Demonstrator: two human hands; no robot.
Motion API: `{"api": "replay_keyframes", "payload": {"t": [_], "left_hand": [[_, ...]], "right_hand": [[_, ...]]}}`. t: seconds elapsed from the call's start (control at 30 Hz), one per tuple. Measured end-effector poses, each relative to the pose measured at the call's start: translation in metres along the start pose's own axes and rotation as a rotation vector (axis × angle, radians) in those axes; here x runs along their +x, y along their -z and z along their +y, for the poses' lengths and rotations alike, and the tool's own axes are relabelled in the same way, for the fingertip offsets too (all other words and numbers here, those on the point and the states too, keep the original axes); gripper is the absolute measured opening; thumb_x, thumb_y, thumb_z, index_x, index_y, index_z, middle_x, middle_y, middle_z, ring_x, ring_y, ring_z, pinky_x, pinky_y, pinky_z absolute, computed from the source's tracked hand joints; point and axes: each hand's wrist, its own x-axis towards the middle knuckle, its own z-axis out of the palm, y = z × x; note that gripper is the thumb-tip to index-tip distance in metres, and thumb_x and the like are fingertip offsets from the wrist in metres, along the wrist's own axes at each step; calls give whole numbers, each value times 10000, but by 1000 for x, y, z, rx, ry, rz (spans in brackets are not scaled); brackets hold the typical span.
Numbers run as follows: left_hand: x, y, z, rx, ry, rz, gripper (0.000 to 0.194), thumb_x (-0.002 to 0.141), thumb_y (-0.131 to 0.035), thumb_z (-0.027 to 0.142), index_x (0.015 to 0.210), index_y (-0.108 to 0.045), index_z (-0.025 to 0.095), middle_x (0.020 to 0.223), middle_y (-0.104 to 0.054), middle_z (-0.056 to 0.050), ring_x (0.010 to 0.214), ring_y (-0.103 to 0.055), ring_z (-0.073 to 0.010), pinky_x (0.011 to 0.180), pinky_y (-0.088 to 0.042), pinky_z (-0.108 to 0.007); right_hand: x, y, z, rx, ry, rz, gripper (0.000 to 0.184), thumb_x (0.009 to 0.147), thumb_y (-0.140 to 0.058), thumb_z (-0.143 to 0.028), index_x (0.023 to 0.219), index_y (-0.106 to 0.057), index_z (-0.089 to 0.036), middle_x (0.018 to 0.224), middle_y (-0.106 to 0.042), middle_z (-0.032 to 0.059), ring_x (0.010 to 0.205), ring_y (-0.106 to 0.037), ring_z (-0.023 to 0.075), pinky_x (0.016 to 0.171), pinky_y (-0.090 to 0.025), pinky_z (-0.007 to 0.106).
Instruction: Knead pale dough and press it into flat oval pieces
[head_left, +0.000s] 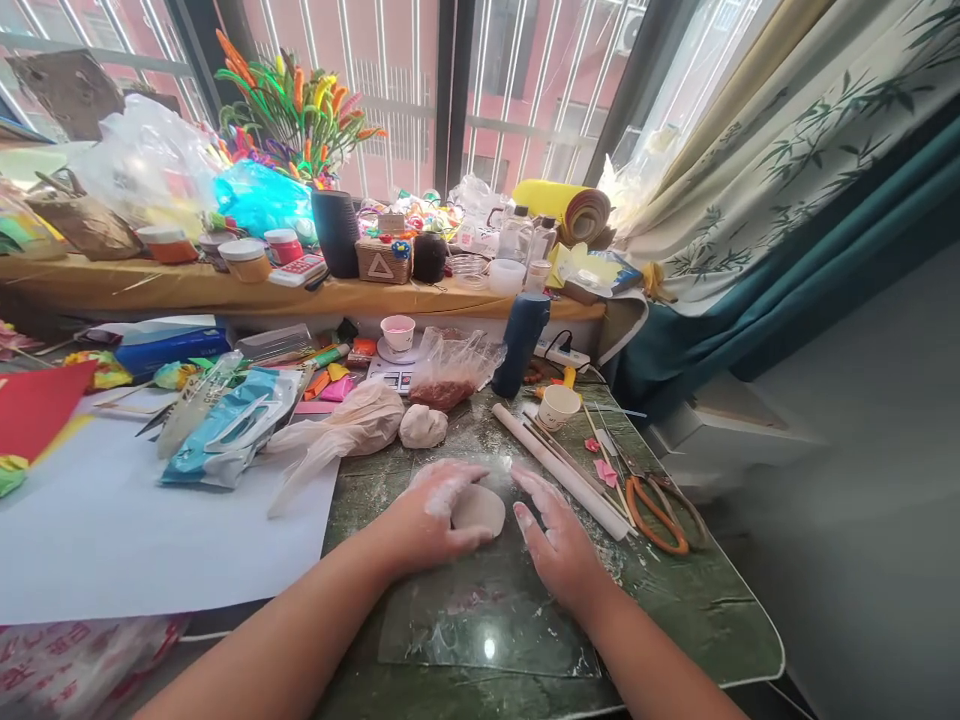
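Observation:
A flat, pale round piece of dough [480, 511] lies on a clear plastic sheet [442, 635] dusted with white powder. My left hand [435, 510] is curved round its left side, the thumb along the near edge and the fingers along the far edge. Just to the right, my right hand [559, 545] is open, its thumb and fingers apart and apparently clear of the dough. Both hands have white powder on them. A lump of white dough [424, 426] sits beyond, beside a thin plastic bag [364, 425].
Right of my hands lie a white rolling pin [562, 470], thin sticks and orange-handled scissors [660, 515]. A paper cup [559, 406] and dark bottle [520, 345] stand behind. White paper [247, 540] covers the left side. The windowsill [420, 297] is crowded with jars and craft materials.

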Motion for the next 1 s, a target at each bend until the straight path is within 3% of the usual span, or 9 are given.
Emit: {"api": "replay_keyframes", "payload": {"t": [0.07, 0.17, 0.37, 0.53, 0.6, 0.67, 0.8, 0.9, 1.0], "left_hand": [[-3, -2, 3, 165, -79, -69, 741, 665, -881, 402, 1357, -624, 340, 1385, -617, -94, 1338, -464, -392, 1164, -300, -547], [-2, -5, 6, 255, -125, -93, 699, 688, -870, 399, 1342, -632, 328, 1293, -654, -102, 1245, -528, -386, 1122, -354, -549], [-2, -4, 15, 245, -159, -156, 699, 700, -838, 256, 1348, -591, 342, 1346, -558, -76, 1195, -569, -309, 1052, -464, -428], [-5, -5, 20, 256, -196, -165, 730, 748, -814, 257, 1417, -550, 385, 1434, -493, -76, 1313, -497, -327, 1129, -395, -441], [-4, -7, 17, 167, -155, -102, 819, 692, -874, 321, 1436, -534, 357, 1455, -491, -95, 1332, -479, -347, 1149, -363, -462], [-1, -9, 14, -59, -34, -24, 836, 697, -873, 387, 1446, -510, 301, 1362, -576, -118, 1236, -562, -324, 1087, -424, -451], [6, -9, 9, -525, 276, 20, 471, 758, -815, 439, 1123, -668, 180, 947, -714, -75, 846, -664, -223, 771, -524, -316], [10, -7, 11, -529, 330, 36, 329, 708, -858, 395, 876, -695, 164, 850, -717, -48, 779, -637, -193, 698, -485, -263], [10, -5, 14, -475, 338, 70, 280, 730, -840, 375, 872, -710, 173, 845, -729, -41, 771, -636, -197, 696, -477, -265]], "right_hand": [[0, -3, 2, 82, -64, 20, 442, 1005, -485, -356, 1435, -550, -278, 1481, -554, 92, 1392, -483, 278, 1198, -350, 534], [0, -2, 2, 201, -126, 40, 406, 962, -558, -351, 1359, -628, -302, 1394, -623, 77, 1344, -521, 295, 1192, -344, 549], [1, 1, -8, 437, -204, 31, 458, 890, -694, -400, 1333, -645, -296, 1371, -640, 89, 1306, -552, 311, 1170, -354, 552], [10, 0, -25, 870, -333, -167, 459, 804, -797, -492, 1152, -740, -199, 1141, -751, 115, 1098, -681, 306, 988, -514, 454], [13, -2, -28, 913, -417, -149, 438, 758, -833, -514, 1023, -773, -170, 1015, -776, 107, 974, -709, 288, 902, -538, 416], [14, -5, -27, 1008, -493, -81, 456, 714, -866, -518, 981, -770, -161, 928, -778, 88, 861, -718, 256, 846, -548, 393], [13, -9, -25, 1194, -543, -45, 481, 676, -903, -481, 983, -747, -146, 851, -764, 66, 807, -727, 234, 835, -557, 381], [14, -10, -26, 1202, -538, -38, 490, 667, -915, -446, 1007, -735, -143, 865, -760, 62, 821, -729, 229, 807, -562, 362], [16, -9, -29, 1195, -530, -35, 556, 658, -928, -399, 1108, -709, -157, 935, -763, 67, 842, -728, 218, 782, -560, 337]]}}
